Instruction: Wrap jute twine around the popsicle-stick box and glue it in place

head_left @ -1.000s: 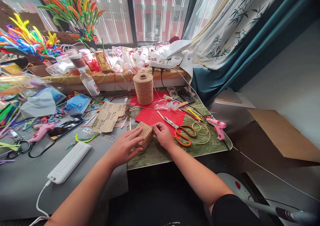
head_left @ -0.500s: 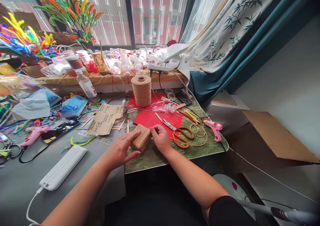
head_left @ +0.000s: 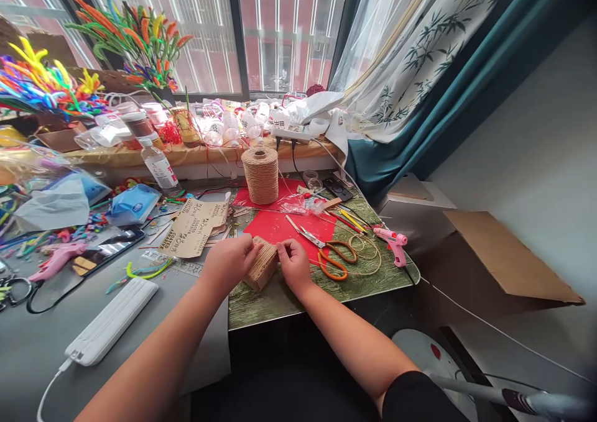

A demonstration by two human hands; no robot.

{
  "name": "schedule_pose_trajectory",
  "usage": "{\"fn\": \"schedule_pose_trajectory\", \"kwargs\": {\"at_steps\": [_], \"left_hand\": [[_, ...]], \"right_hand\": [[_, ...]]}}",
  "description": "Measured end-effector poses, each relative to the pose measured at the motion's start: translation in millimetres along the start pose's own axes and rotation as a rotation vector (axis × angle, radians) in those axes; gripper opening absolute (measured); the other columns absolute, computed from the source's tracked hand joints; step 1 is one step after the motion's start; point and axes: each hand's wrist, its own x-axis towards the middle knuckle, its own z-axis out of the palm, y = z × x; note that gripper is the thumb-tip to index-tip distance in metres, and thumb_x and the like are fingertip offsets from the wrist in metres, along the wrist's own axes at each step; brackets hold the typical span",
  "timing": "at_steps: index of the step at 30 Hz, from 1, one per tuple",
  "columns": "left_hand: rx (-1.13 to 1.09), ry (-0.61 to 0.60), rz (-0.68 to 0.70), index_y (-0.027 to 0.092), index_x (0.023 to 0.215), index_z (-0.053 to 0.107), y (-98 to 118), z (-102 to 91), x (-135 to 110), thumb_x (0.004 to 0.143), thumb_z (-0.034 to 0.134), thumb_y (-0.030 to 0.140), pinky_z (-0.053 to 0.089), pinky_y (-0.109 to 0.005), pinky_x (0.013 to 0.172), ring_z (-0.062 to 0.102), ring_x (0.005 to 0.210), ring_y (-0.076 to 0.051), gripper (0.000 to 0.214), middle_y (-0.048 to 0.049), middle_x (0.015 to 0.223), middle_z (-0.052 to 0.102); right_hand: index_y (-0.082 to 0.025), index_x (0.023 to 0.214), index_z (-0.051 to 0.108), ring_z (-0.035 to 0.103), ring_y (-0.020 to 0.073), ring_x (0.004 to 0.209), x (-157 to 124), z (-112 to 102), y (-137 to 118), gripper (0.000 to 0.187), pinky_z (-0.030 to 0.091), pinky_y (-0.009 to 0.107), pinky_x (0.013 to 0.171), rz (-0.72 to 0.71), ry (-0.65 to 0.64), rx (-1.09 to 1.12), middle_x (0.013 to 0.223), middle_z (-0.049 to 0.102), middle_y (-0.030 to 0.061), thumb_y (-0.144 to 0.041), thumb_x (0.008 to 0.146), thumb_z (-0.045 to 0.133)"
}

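A small block wrapped in brown twine (head_left: 262, 263) rests on the green mat (head_left: 373, 276) near the table's front edge. My left hand (head_left: 227, 261) is curled over the block's left side and grips it. From the right, my right hand (head_left: 293, 263) pinches the block's right end with closed fingers. Orange-handled scissors (head_left: 333, 257) lie just right of my right hand on a red sheet (head_left: 275, 226). A large spool of twine (head_left: 261, 174) stands upright behind the block.
A pink glue gun (head_left: 392, 243) lies at the mat's right edge and another (head_left: 55, 259) at the far left. A white power strip (head_left: 111, 320) sits front left, beside a phone (head_left: 112, 245). Printed cardboard (head_left: 193, 225), a bottle (head_left: 158, 164) and bright pipe cleaners (head_left: 41, 86) crowd the back.
My left hand has gone from lying flat beside the block to curling over and gripping it. The block is tipped up slightly. The view has shifted a little to the right.
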Motion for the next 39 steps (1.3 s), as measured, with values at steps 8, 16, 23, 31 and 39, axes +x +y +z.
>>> {"fn": "schedule_pose_trajectory", "kwargs": {"at_steps": [8, 16, 23, 31, 39], "left_hand": [[-0.074, 0.017, 0.086, 0.022, 0.087, 0.067, 10.8, 5.7, 14.3, 0.1, 0.056, 0.05, 0.051, -0.037, 0.076, 0.069, 0.087, -0.027, 0.033, -0.0092, 0.09, 0.073], [-0.272, -0.193, -0.025, 0.019, 0.126, 0.063, 17.5, 20.1, 14.7, 0.089, 0.066, 0.047, 0.056, -0.043, 0.089, 0.071, 0.108, -0.033, 0.046, -0.0137, 0.121, 0.072], [-0.383, -0.216, -0.036, 0.022, 0.124, 0.063, 14.3, 2.9, 13.6, 0.084, 0.07, 0.039, 0.056, -0.043, 0.094, 0.069, 0.11, -0.031, 0.045, -0.0101, 0.121, 0.071], [-0.7, 0.011, 0.02, 0.025, 0.123, 0.064, 15.9, 11.1, -9.7, 0.084, 0.075, 0.031, 0.046, -0.051, 0.115, 0.056, 0.134, -0.031, 0.041, -0.0108, 0.137, 0.06], [-0.949, 0.103, 0.034, 0.027, 0.13, 0.059, 17.9, 40.8, -36.4, 0.086, 0.077, 0.03, 0.042, -0.057, 0.119, 0.049, 0.141, -0.035, 0.047, -0.0129, 0.138, 0.053]], "right_hand": [[-0.023, 0.091, 0.062, 0.059, 0.0193, 0.074, 0.3, -1.5, 3.7, 0.037, 0.051, 0.033, 0.073, -0.004, -0.026, 0.021, 0.08, 0.064, 0.0023, -0.06, 0.095, 0.062], [-0.023, 0.087, 0.066, 0.06, 0.0187, 0.07, 6.0, -5.7, 1.4, 0.038, 0.051, 0.032, 0.07, 0.061, -0.181, 0.209, 0.076, 0.065, 0.0015, -0.061, 0.089, 0.071], [-0.022, 0.09, 0.075, 0.064, 0.0188, 0.082, 5.9, -9.5, -5.4, 0.034, 0.054, 0.034, 0.079, 0.001, -0.295, 0.339, 0.097, 0.069, 0.0055, -0.056, 0.087, 0.078], [-0.024, 0.101, 0.08, 0.066, 0.0185, 0.089, 5.1, -41.6, -35.1, 0.017, 0.057, 0.033, 0.081, -0.342, -0.388, 0.038, 0.105, 0.068, 0.0075, -0.038, 0.093, 0.076], [-0.024, 0.101, 0.079, 0.067, 0.0203, 0.092, -2.8, -54.6, -50.8, 0.009, 0.059, 0.037, 0.086, -0.483, -0.399, -0.141, 0.099, 0.069, 0.007, -0.028, 0.095, 0.073]]}}
